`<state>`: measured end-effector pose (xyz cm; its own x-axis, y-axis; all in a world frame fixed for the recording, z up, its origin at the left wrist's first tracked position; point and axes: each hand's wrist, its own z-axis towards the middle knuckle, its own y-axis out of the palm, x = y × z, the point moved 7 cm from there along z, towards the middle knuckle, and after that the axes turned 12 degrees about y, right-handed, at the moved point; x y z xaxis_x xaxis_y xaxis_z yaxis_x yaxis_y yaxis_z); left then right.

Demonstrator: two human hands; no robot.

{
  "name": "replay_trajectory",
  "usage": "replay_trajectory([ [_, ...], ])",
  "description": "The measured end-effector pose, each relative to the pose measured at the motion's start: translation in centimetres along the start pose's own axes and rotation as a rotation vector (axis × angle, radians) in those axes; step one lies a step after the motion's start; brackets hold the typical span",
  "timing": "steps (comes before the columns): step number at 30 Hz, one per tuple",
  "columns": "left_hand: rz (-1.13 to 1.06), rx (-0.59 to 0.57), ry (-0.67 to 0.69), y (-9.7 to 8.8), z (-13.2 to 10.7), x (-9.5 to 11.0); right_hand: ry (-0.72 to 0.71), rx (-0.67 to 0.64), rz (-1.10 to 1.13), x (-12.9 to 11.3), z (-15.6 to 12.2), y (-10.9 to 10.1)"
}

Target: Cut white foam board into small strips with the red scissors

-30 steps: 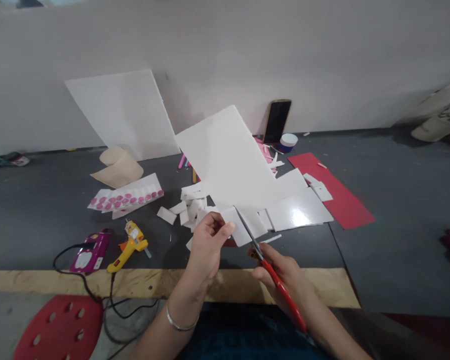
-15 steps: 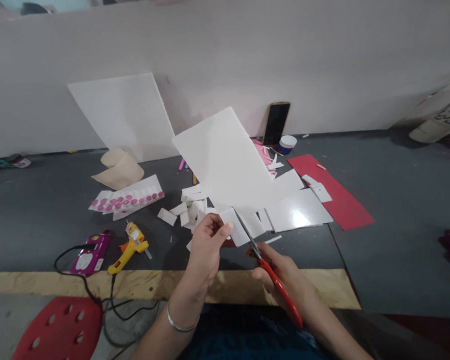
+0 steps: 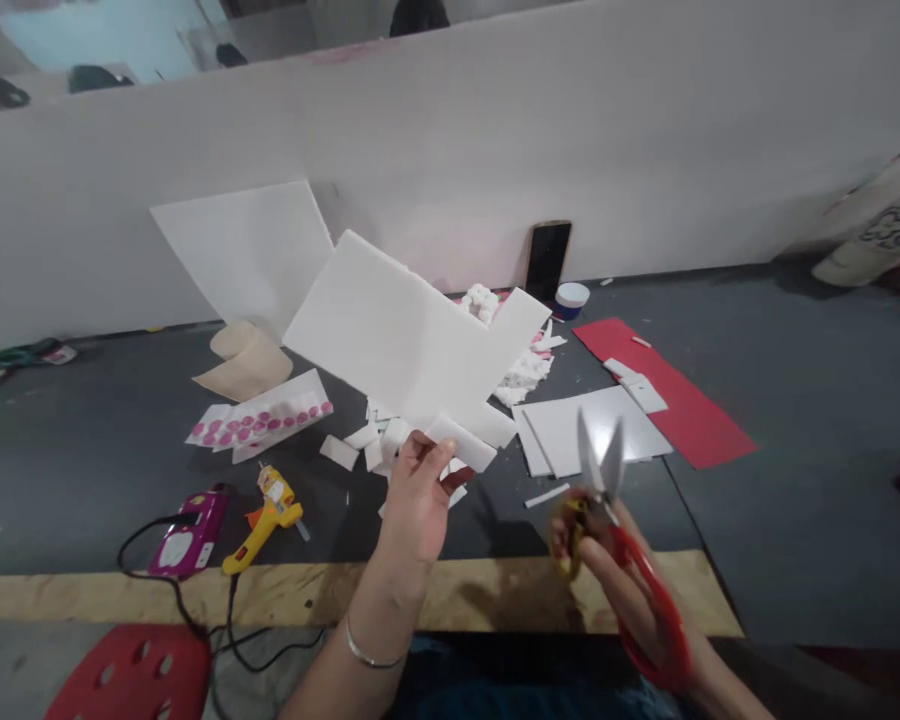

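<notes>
My left hand (image 3: 420,497) pinches a white foam sheet (image 3: 394,325) by its near corner, thumb on top. The sheet has a notched outline, with flaps jutting out on its right side. My right hand (image 3: 607,550) grips scissors (image 3: 649,600) with red and yellow handles, slightly blurred by motion. Their blades stand apart, pointing away from me and clear of the sheet. Under and beside my left hand lie small white offcuts (image 3: 340,452). Right of the sheet, a glossy white board (image 3: 607,425) lies on the dark table.
A yellow glue gun (image 3: 265,520) and a purple box with a cable (image 3: 189,532) lie at left. Behind them are dotted white strips (image 3: 262,418) and a beige curl (image 3: 244,360). A phone (image 3: 547,258) leans on the wall beside a small jar (image 3: 571,300). Red sheet (image 3: 664,395) at right.
My right hand has pulled the scissors away from the sheet, down and to the right, and the blades have opened. My left hand has turned the sheet leftward.
</notes>
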<state>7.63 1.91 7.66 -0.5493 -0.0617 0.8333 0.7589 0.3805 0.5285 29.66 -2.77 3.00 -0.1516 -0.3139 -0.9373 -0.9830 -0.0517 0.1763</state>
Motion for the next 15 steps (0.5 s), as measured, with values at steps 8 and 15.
replay_trajectory([
  [8, -0.119, -0.106, -0.085, 3.0, -2.7, -2.4, -0.103, 0.057, 0.327, -3.9, 4.8, 5.1],
  [15, 0.054, -0.120, -0.017, 2.2, -2.5, -2.0, -0.118, 0.062, 0.298, -5.3, 5.2, 5.5],
])
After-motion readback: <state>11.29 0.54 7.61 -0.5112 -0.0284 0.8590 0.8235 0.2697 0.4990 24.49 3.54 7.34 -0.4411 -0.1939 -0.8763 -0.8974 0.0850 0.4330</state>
